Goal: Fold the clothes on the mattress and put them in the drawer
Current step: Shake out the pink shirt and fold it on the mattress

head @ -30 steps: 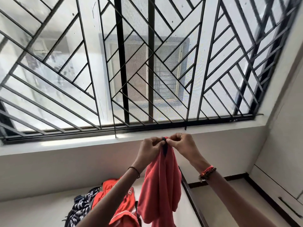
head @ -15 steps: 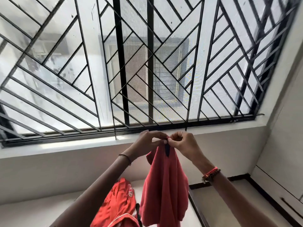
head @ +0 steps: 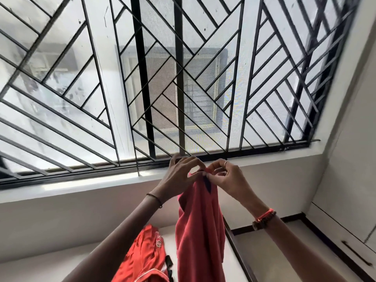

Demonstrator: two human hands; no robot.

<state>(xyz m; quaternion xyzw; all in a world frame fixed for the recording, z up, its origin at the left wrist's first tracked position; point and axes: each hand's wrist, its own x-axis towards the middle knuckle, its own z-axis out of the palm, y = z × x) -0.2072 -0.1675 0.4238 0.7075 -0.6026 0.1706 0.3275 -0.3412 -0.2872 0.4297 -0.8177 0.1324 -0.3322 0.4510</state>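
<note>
A coral-red garment (head: 200, 231) with a dark patch near its top hangs in the air in front of the window. My left hand (head: 181, 176) and my right hand (head: 227, 178) pinch its top edge side by side, fingers curled, at windowsill height. Below it an orange-red garment (head: 144, 257) with small round logos lies crumpled on the white mattress (head: 36, 267). The lower end of the hanging garment runs out of the frame.
A large window with a black diagonal grille (head: 162, 88) fills the upper view above a white sill (head: 81, 186). A dark bed-frame edge (head: 236, 245) runs along the mattress's right side. White cabinets with a dark drawer handle (head: 355, 253) stand at the right.
The view has drifted right, so the black-and-white patterned cloth at lower left is out of frame. Both hands stay together on the top of the hanging garment, fingers shifting slightly.
</note>
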